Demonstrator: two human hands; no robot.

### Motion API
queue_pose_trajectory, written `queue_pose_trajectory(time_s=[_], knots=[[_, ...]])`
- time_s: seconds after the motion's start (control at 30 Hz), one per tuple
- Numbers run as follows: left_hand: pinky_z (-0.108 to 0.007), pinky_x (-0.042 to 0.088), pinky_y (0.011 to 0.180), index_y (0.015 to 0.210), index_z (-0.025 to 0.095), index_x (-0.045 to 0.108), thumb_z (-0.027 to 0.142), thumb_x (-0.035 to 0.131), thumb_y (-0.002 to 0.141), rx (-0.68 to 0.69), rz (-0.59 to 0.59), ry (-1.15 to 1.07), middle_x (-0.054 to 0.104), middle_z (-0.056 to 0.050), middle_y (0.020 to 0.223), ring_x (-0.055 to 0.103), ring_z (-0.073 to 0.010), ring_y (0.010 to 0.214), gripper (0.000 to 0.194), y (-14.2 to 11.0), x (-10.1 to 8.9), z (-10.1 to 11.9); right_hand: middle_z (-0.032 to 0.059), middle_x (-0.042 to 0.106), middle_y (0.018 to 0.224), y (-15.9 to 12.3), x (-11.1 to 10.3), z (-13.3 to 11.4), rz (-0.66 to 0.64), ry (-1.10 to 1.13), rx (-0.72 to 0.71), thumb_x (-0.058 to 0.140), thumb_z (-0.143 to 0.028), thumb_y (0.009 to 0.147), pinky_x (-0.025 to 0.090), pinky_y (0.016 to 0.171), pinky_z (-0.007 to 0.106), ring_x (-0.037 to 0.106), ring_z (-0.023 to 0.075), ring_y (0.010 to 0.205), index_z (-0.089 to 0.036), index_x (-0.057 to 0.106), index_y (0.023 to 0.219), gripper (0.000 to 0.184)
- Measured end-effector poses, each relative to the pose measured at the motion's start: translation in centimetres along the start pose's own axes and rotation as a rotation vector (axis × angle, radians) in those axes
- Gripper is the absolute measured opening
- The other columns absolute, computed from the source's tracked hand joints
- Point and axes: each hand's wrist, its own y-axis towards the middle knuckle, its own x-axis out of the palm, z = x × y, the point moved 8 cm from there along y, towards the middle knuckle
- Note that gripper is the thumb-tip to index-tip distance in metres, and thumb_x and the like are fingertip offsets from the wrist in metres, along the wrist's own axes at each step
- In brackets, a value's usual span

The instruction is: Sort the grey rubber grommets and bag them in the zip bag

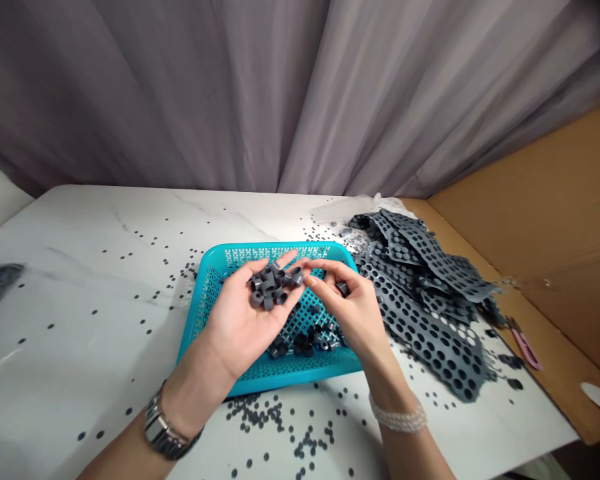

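Observation:
My left hand (245, 320) is held palm up over a turquoise plastic basket (215, 267), cupping a small heap of grey rubber rings (273, 285). My right hand (353, 310) reaches across from the right, its thumb and forefinger pinched at the edge of that heap, and another grey ring (343, 289) rests against its fingers. More grey rings (303, 343) lie on the basket's mesh floor below my hands. A metal watch (163, 427) is on my left wrist and a bead bracelet (397, 417) on my right.
A pile of grey perforated rubber sheets (425, 293) lies to the right of the basket. Small dark punched discs (280, 420) are scattered over the white marble table (80, 267). A cardboard wall (545, 227) stands at the right, a pink tool (525, 347) beside it. Grey curtains hang behind.

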Motion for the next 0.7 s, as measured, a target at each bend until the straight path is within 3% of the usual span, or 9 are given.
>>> queue_pose_trajectory(time_s=[0.2, 0.33, 0.53, 0.63, 0.7], knots=[[-0.032, 0.052, 0.095, 0.129, 0.011, 0.053, 0.001, 0.048, 0.08, -0.016, -0.017, 0.059, 0.062, -0.016, 0.121, 0.062, -0.0221, 0.109, 0.05, 0.0, 0.5, -0.6, -0.0071, 0.029, 0.058, -0.1, 1.0, 0.7, -0.116, 0.102, 0.059, 0.069, -0.035, 0.08, 0.021, 0.05, 0.027, 0.027, 0.0085, 0.053, -0.022, 0.07, 0.097, 0.022], [-0.034, 0.052, 0.096, 0.127, 0.008, 0.054, 0.003, 0.048, 0.081, -0.033, 0.006, 0.034, 0.062, -0.018, 0.121, 0.064, -0.0221, 0.106, 0.046, -0.1, 0.3, -0.7, -0.0084, 0.03, 0.055, -0.2, 1.2, 1.7, -0.099, 0.363, 0.171, 0.068, -0.033, 0.08, 0.016, 0.043, 0.024, 0.021, 0.0062, 0.046, -0.022, 0.069, 0.097, 0.02], [-0.038, 0.051, 0.098, 0.129, 0.001, 0.05, 0.004, 0.049, 0.08, -0.031, -0.015, -0.019, 0.062, -0.022, 0.12, 0.061, -0.0275, 0.112, 0.049, -0.2, 0.3, -0.6, -0.0105, 0.019, 0.053, -0.3, 1.7, 2.1, -0.15, 0.686, 0.301, 0.067, -0.027, 0.082, 0.01, 0.039, 0.018, 0.011, 0.0042, 0.046, -0.017, 0.068, 0.099, 0.02], [-0.038, 0.05, 0.099, 0.132, 0.0, 0.045, 0.004, 0.047, 0.081, -0.029, -0.039, -0.025, 0.059, -0.024, 0.124, 0.057, -0.0295, 0.117, 0.051, -0.1, 0.4, -0.5, -0.0096, 0.02, 0.056, -0.5, 2.1, 2.1, -0.193, 0.866, 0.375, 0.066, -0.027, 0.083, 0.012, 0.037, 0.015, 0.011, 0.0038, 0.046, -0.016, 0.064, 0.085, 0.011], [-0.038, 0.049, 0.1, 0.133, 0.0, 0.044, 0.005, 0.047, 0.082, -0.016, -0.04, -0.011, 0.057, -0.024, 0.127, 0.056, -0.0298, 0.119, 0.052, -0.1, 0.4, -0.3, -0.009, 0.022, 0.056, -0.7, 2.6, 2.1, -0.234, 0.996, 0.442, 0.065, -0.03, 0.083, 0.014, 0.035, 0.013, 0.012, 0.0037, 0.045, -0.016, 0.058, 0.073, 0.019]])
